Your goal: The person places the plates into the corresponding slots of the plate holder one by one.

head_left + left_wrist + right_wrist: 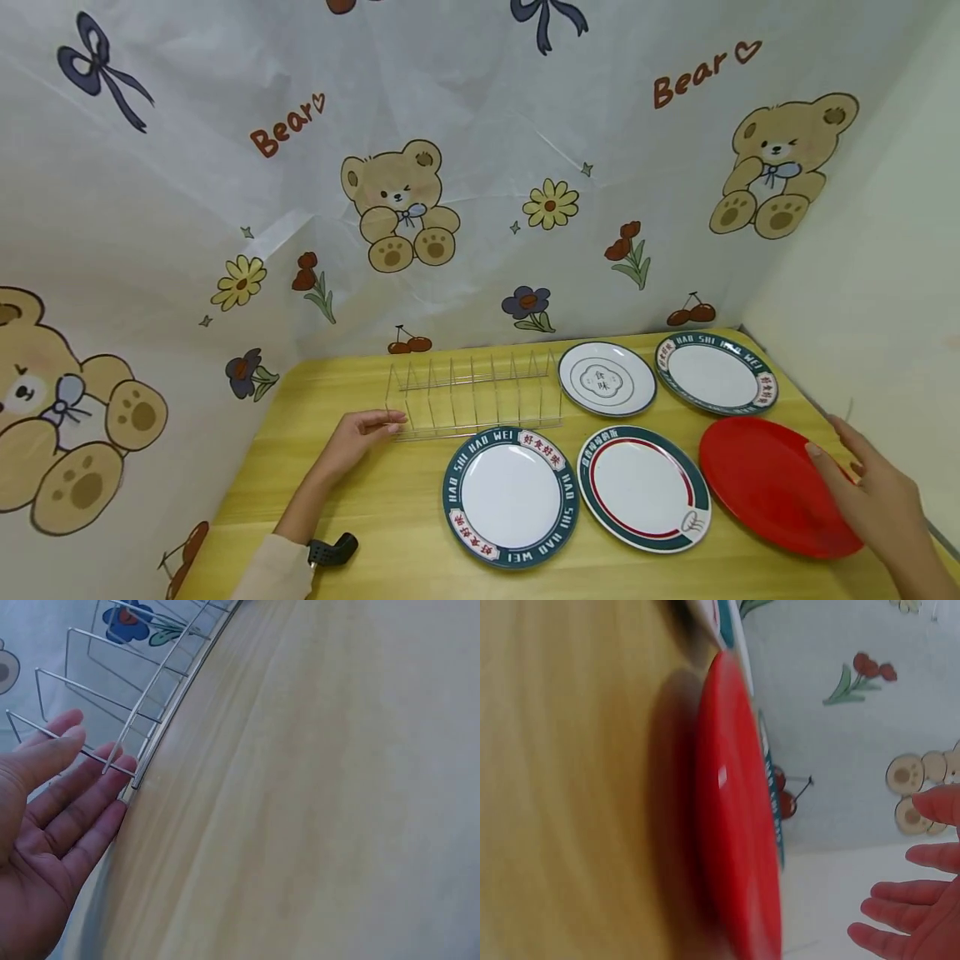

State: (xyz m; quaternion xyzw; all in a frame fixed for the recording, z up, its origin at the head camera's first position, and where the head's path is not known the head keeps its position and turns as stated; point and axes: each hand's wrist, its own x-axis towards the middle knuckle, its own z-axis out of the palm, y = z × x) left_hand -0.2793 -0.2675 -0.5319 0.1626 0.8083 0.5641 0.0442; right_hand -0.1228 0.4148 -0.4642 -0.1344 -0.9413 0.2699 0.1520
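My left hand [358, 442] holds the left end of a silver wire dish rack [474, 381]. In the left wrist view, the thumb lies over an end wire and the other fingers reach behind and under it. My right hand [877, 496] is over the right edge of a red plate [765, 475], thumb and fingers apart. The right wrist view shows those fingers spread beside the red plate [739, 802], with a gap between them. A green-rimmed white plate [510, 496] lies in front of the rack, beside a white plate with a red inner ring [641, 483].
Behind these lie a small white plate with a dark rim [606, 379] and another green-rimmed plate [716, 375]. All rest on a yellow wood-grain table [397, 533]. A bear-print sheet [465, 308] hangs along the back and left; a pale wall [885, 292] borders the right.
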